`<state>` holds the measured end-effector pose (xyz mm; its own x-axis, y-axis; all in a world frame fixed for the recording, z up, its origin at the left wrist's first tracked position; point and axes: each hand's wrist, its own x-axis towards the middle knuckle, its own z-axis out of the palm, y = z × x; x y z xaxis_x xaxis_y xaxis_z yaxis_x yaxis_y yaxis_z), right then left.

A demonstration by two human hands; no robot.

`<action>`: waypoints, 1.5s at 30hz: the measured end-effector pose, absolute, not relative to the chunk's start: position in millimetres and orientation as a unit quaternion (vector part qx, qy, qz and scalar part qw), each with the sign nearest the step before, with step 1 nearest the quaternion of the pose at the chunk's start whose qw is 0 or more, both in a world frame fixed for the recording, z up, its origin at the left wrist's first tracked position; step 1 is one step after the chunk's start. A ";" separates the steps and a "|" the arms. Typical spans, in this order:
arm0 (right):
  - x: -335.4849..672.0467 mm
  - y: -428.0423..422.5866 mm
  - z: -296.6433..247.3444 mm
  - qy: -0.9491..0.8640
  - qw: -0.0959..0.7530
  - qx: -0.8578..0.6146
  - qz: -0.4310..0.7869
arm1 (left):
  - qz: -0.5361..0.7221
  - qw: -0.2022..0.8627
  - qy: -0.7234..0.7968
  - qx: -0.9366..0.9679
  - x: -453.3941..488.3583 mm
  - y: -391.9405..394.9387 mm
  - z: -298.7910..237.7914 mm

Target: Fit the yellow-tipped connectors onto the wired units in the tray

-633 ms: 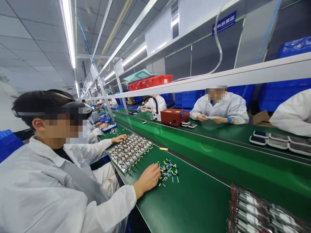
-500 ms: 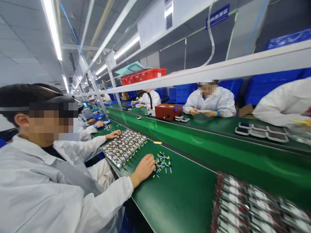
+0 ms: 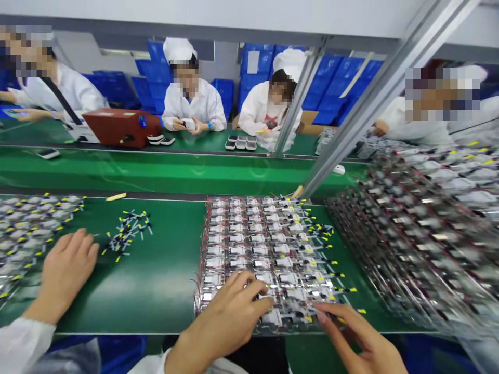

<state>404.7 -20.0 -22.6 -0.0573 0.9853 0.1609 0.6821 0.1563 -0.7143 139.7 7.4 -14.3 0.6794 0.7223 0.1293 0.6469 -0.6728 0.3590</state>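
Along a green bench [image 3: 152,301], beneath a white shelf [image 3: 195,15], the work lies spread close to the near edge. Beyond runs a brighter green channel [image 3: 163,169], then a second bench [image 3: 206,139] where I count four people in white coats [image 3: 195,106], with blue bins [image 3: 223,98] behind them. Two metal posts [image 3: 353,132] slant across the view.

One clear tray of small parts [image 3: 253,249] lies flat before the person, its rows too crowded to count surely. The left hand [image 3: 226,317] has its fingers bent down onto the tray's near part; whether they grip anything I can't tell. The right hand [image 3: 358,332] brings thumb and forefinger nearly together at the near right corner; any piece between them is too small to tell.

Another tray [image 3: 35,228] sits to the left, with a co-worker's hand [image 3: 72,265] between it and one heap of yellow-tipped leads [image 3: 127,231]. To the right rises a blurred stack [image 3: 421,234]. Six pale-rimmed devices [image 3: 240,142] lie three by two, well apart from one red-brown box [image 3: 113,127].
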 end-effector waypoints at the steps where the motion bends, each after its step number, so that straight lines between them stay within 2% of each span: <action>1: 399.6 -18.0 -18.4 -0.684 0.337 -0.605 0.228 | 0.121 0.134 0.369 0.912 141.0 9.8 -14.0; 6: 386.0 -18.7 -11.0 -0.675 0.349 -0.606 0.236 | 0.090 0.097 0.349 0.928 149.4 17.5 -7.6; 18: 382.7 -17.2 -21.2 -0.707 0.282 -0.577 0.296 | 0.071 0.058 0.338 0.937 151.1 25.4 -2.2; 26: 365.2 -16.9 -22.1 -0.676 0.314 -0.600 0.290 | 0.100 0.051 0.348 0.931 148.0 21.1 -2.3; 36: 358.2 -8.7 -18.3 -0.684 0.311 -0.592 0.290 | 0.088 0.108 0.347 0.927 147.2 18.1 -8.9; 45: 350.3 -7.4 -18.9 -0.701 0.297 -0.578 0.294 | 0.237 0.281 0.421 0.829 150.1 6.9 -22.1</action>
